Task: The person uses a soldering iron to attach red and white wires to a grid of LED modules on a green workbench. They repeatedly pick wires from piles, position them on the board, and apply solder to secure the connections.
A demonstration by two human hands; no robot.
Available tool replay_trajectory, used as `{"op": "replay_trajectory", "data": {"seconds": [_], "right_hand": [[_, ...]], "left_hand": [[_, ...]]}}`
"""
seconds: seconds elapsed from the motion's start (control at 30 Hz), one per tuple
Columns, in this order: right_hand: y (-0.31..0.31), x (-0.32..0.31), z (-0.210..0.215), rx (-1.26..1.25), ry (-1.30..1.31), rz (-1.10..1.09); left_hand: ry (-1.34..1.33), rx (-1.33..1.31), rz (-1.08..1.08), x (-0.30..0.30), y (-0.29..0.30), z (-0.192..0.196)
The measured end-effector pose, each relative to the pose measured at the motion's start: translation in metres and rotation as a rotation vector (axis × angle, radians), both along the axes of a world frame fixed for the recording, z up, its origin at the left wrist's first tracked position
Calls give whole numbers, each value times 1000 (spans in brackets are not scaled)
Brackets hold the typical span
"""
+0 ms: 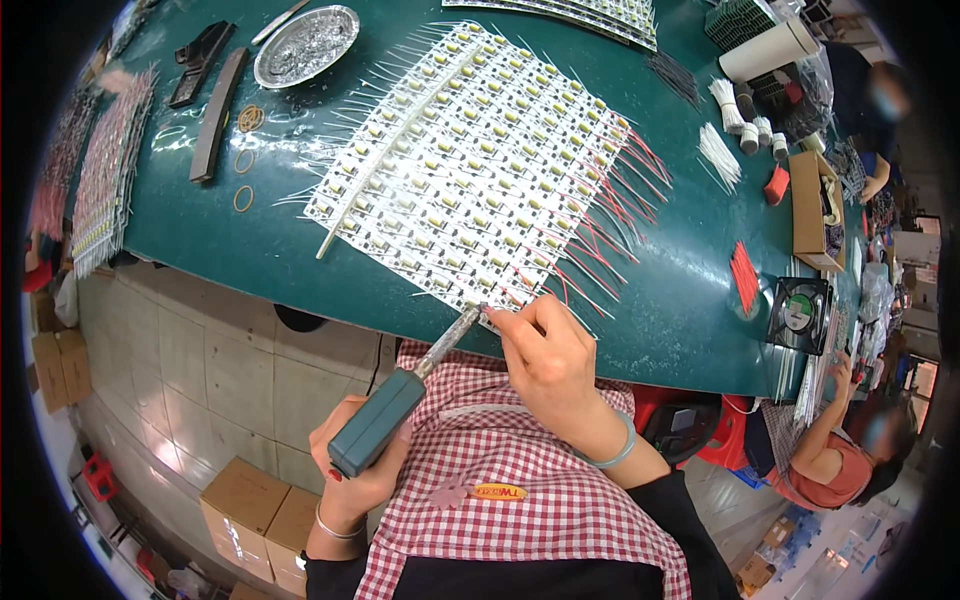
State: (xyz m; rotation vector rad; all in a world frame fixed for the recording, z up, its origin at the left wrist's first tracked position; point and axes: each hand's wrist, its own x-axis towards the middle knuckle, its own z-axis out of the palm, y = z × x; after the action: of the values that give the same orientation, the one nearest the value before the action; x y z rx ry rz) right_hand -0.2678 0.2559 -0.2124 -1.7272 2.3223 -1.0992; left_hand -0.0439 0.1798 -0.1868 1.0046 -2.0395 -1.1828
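Note:
My left hand (372, 484) is wrapped round the dark green handle of a soldering iron (380, 420). Its metal barrel slants up and to the right, and the tip is at the near edge of a white circuit board panel (430, 190). Rows of small yellow-green parts cover the panel. Red and white wires (610, 235) stick out along its right side, white ones along its left. A long thin strip (400, 140) lies across the panel. Just right of the iron's tip, my right hand (555, 365) has thumb and forefinger pinched together; what they hold is too small to make out.
At the back left of the green table (270, 220) are a metal dish (306, 48), a dark bar (218, 115) and rubber bands (244, 198). To the right lie red wires (744, 277), white wires (718, 158), a fan (800, 315) and a cardboard box (815, 210). Two people sit at the right.

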Motion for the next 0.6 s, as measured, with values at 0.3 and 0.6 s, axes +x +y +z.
{"op": "replay_trajectory", "data": {"seconds": [0.3,0.6], "right_hand": [[0,0,1,3,4,-8],[0,3,-1,12,23,-4]], "left_hand": [[59,50,25,11,4,-13],[114,285,227,33,12,-23]]}}
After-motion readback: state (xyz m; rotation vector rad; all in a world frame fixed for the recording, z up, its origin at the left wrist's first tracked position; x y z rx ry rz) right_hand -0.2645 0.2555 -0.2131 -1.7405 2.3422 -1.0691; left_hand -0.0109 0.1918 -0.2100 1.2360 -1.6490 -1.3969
